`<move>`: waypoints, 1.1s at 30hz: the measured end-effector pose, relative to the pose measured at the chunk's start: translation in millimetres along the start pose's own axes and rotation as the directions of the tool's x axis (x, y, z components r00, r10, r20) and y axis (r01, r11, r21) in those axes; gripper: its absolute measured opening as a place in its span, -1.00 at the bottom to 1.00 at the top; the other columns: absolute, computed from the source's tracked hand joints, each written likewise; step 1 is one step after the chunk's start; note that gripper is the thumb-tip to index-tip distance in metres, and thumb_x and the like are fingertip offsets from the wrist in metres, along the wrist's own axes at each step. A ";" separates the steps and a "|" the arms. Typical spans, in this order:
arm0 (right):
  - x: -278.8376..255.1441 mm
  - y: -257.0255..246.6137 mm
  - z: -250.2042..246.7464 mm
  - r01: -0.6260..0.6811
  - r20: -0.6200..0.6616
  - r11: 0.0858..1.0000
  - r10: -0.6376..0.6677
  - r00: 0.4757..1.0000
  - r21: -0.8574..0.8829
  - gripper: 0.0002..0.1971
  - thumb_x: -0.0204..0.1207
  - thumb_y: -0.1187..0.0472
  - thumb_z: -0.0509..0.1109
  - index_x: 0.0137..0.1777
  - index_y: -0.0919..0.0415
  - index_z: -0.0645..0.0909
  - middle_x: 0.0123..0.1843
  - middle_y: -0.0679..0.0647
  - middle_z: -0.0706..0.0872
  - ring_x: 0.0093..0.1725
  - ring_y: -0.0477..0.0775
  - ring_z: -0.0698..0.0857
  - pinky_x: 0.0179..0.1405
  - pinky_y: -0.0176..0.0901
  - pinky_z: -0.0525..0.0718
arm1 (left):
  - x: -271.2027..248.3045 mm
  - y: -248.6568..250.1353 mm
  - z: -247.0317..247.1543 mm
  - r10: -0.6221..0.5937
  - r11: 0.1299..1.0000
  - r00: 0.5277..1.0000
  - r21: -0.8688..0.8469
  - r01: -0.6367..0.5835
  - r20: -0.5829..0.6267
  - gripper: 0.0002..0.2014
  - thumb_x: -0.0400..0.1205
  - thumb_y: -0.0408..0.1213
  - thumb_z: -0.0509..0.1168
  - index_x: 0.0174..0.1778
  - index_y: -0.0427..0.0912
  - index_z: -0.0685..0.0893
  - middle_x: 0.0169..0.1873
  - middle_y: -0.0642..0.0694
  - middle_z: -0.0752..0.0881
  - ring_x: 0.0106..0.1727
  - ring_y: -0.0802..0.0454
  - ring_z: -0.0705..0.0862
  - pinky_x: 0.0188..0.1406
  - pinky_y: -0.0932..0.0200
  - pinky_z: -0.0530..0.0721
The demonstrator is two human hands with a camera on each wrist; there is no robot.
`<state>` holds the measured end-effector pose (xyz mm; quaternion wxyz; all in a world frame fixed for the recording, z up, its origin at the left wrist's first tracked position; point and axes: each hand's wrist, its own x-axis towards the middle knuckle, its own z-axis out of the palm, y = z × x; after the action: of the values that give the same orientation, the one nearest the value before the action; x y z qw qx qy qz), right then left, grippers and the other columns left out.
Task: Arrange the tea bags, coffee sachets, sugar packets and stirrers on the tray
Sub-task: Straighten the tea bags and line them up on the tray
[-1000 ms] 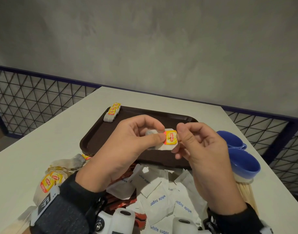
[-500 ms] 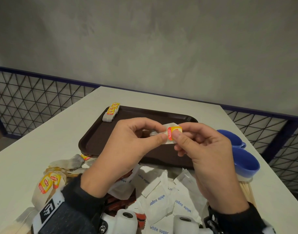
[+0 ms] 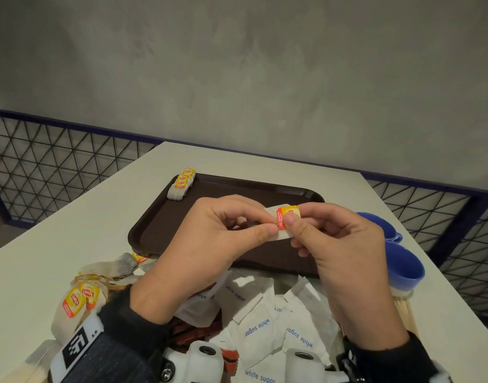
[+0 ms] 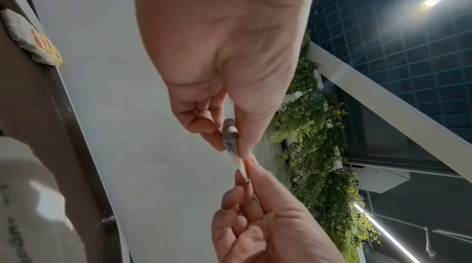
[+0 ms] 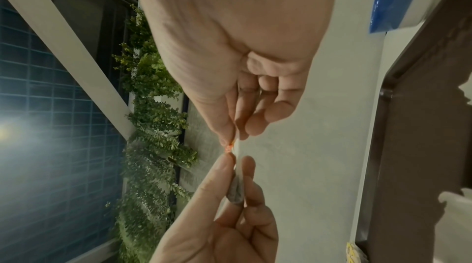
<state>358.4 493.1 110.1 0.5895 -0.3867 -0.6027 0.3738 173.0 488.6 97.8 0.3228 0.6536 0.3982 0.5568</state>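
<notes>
Both hands hold one tea bag above the near part of the dark brown tray. My left hand pinches its left side between thumb and fingers. The right hand pinches its yellow and red tag against the bag. In the left wrist view the tea bag shows edge-on between both hands; in the right wrist view the tea bag shows likewise. A short row of tea bags lies at the tray's far left corner. Loose tea bags, white sugar packets and red sachets lie near me.
Two blue cups stand to the right of the tray, with wooden stirrers just in front of them. The white table ends at a dark mesh railing on the left and right.
The hands have lifted the tea bag slightly and shifted it right. The right thumb now covers part of the tag, which has turned more edge-up.
</notes>
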 end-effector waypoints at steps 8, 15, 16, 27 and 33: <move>-1.3 -0.6 0.6 0.056 0.010 0.996 -0.055 0.998 -0.065 -0.79 0.31 0.03 0.57 -0.05 -0.05 0.85 -0.27 -0.02 0.85 -0.25 -0.04 0.81 -0.28 -0.35 0.73 | -0.1 2.1 0.8 -0.012 1.000 0.999 -0.011 0.012 -0.031 -0.93 0.55 -0.32 0.58 -0.09 -0.10 0.93 -0.05 -0.02 0.88 0.03 -0.20 0.80 0.09 -0.29 0.76; -3.3 1.1 0.3 0.125 0.001 0.976 -0.127 0.992 -0.179 -0.85 0.43 0.15 0.62 -0.05 -0.11 0.83 -0.22 -0.10 0.85 -0.13 -0.02 0.83 -0.13 -0.15 0.84 | -0.6 3.3 1.9 -0.066 0.994 0.998 -0.087 0.067 0.014 -0.92 0.55 -0.31 0.56 -0.07 -0.15 0.92 -0.08 -0.10 0.90 0.03 -0.20 0.84 0.13 -0.09 0.84; -3.9 0.1 0.3 0.136 0.005 0.973 -0.137 0.991 -0.185 -0.85 0.44 0.15 0.62 -0.04 -0.11 0.83 -0.20 -0.09 0.85 -0.12 0.00 0.83 -0.12 -0.12 0.85 | -0.5 3.9 1.8 -0.081 0.991 0.996 -0.104 0.083 0.021 -0.90 0.55 -0.30 0.55 -0.05 -0.15 0.91 -0.10 -0.09 0.90 0.00 -0.13 0.85 0.10 0.00 0.84; -4.5 -9.1 0.5 0.111 0.065 0.989 -0.105 0.992 -0.099 -0.74 0.31 0.14 0.64 0.02 0.02 0.82 -0.22 0.07 0.86 -0.19 0.09 0.83 -0.15 -0.15 0.83 | 0.6 10.4 0.6 -0.230 0.934 0.973 -0.282 0.220 -0.003 -0.62 0.54 -0.34 0.53 0.28 -0.09 0.71 -0.14 -0.17 0.91 -0.07 -0.03 0.89 -0.06 0.14 0.78; -5.6 -19.6 0.3 0.030 0.063 0.997 -0.025 0.998 -0.077 -0.76 0.40 0.09 0.56 0.03 0.14 0.83 -0.20 0.11 0.88 -0.26 0.10 0.85 -0.26 -0.16 0.83 | 1.3 21.8 -2.1 -0.203 0.950 0.977 -0.254 0.180 -0.066 -0.63 0.55 -0.35 0.56 0.26 -0.07 0.71 -0.13 -0.15 0.91 -0.04 -0.08 0.89 -0.02 0.02 0.77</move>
<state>357.6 479.8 125.4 0.5600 -0.3893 -0.6401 0.3537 174.4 479.4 117.7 0.4355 0.5405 0.4017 0.5974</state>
